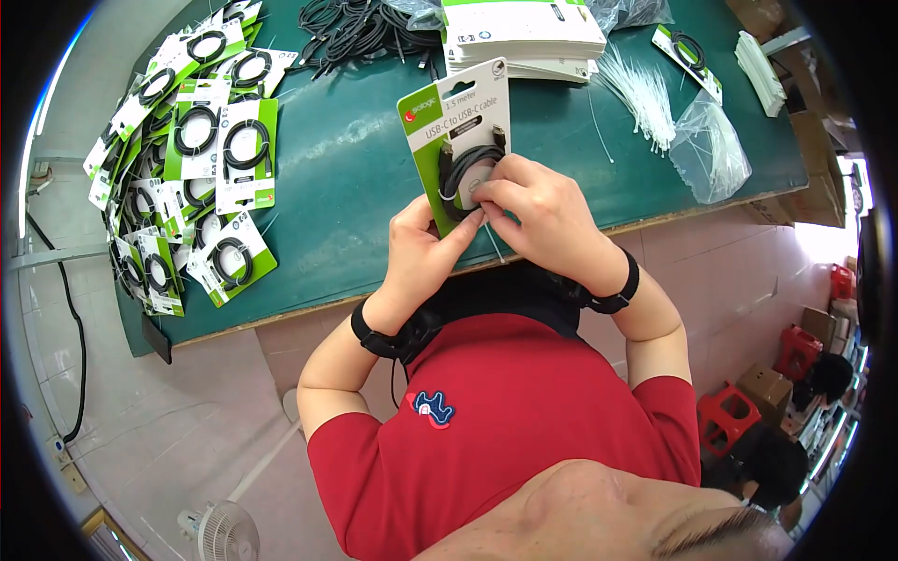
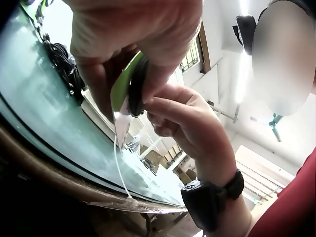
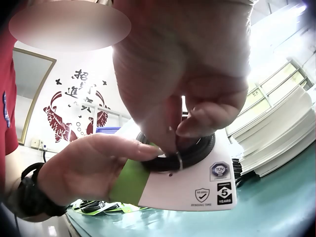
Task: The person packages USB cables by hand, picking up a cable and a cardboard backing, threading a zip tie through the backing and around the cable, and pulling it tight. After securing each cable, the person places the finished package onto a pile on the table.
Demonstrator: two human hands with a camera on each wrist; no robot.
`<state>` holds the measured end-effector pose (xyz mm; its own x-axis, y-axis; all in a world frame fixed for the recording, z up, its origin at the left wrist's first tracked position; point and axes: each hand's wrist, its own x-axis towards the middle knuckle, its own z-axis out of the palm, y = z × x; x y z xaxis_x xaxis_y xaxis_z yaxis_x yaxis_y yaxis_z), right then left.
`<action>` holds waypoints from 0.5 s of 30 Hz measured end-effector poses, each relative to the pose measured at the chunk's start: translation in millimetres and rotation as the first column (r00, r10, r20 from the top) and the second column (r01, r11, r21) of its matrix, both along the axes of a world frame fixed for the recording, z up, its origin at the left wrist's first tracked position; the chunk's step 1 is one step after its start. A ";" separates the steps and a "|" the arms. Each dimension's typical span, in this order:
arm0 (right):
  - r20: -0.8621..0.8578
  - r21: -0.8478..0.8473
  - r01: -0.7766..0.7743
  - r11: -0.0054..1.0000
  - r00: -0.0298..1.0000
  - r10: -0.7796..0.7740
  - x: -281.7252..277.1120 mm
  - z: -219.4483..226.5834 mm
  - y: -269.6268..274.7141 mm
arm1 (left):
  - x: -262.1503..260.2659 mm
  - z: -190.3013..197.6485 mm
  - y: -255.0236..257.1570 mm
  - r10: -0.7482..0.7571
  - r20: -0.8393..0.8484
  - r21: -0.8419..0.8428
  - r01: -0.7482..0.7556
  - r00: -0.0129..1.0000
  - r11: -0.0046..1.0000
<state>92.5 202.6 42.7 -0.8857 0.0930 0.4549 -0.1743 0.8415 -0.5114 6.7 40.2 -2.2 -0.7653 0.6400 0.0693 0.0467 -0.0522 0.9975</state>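
A white and green packaging card [image 1: 458, 117] printed "USB-C to USB-C cable" stands tilted up over the table's front edge. Against its face lies a coiled black cable [image 1: 453, 178]. My left hand [image 1: 416, 251] holds the card's lower left edge, thumb on the front by the coil. A thin pale cable tie [image 3: 179, 161] loops round the coil, and its tail hangs below the card in the left wrist view. With bent finger and thumb, my right hand [image 1: 544, 208] pinches at the tie inside the coil; the fingertips partly hide it.
Many carded cables [image 1: 196, 131] are heaped on the left of the green table [image 1: 337, 187]. Loose black cables [image 1: 360, 37], a stack of white cards [image 1: 524, 37] and white cable ties [image 1: 641, 98] lie along the back. A clear plastic bag [image 1: 713, 150] sits at right.
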 end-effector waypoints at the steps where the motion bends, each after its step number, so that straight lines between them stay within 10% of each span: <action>1: 0.000 -0.016 -0.042 0.999 0.999 0.042 -0.2 0.6 1.9 | -1.2 0.8 -0.3 -0.004 0.004 -0.007 0.004 1.000 1.000; 10: -0.032 0.023 -0.115 0.993 0.993 0.116 -3.1 -4.5 10.4 | -4.0 8.4 -0.3 -0.050 0.011 -0.028 0.050 0.999 0.998; 15: -0.177 -0.227 -0.182 0.957 0.974 0.143 6.8 6.1 7.8 | -10.9 8.2 -4.2 -0.007 0.089 0.016 0.005 0.996 1.000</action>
